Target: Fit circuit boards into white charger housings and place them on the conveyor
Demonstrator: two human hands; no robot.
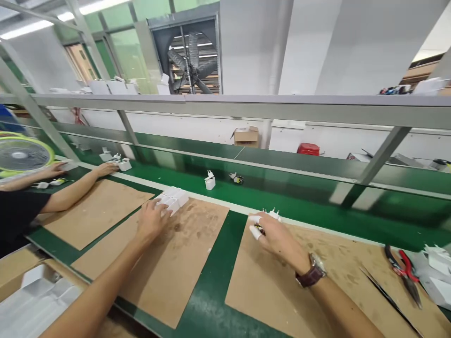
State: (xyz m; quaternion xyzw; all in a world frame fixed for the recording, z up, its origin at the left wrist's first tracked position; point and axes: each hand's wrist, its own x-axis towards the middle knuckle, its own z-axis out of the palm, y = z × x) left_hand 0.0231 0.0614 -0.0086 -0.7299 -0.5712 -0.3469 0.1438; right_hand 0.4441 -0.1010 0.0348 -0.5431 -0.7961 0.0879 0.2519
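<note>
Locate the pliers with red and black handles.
In the head view, the pliers with red and black handles lie at the far right, on the brown flat sheet, just right of the slender dark metal tweezers.

White finger cots [255, 232] cover the tips of two fingers [267, 223] on the right hand [282, 238] — plain, close-fitting sheaths with rounded ends. The right wrist wears a watch [318, 264] with a rounded, silver-coloured metal case; its dial is too small to read. The watch's strap [310, 278] is dark burgundy, fairly broad and slightly glossy — leather-like in look. Both the left forearm [105, 286] and the right forearm [343, 303] are bare, long and tapering towards the wrist; the left hand [152, 219] is bare too.
</note>
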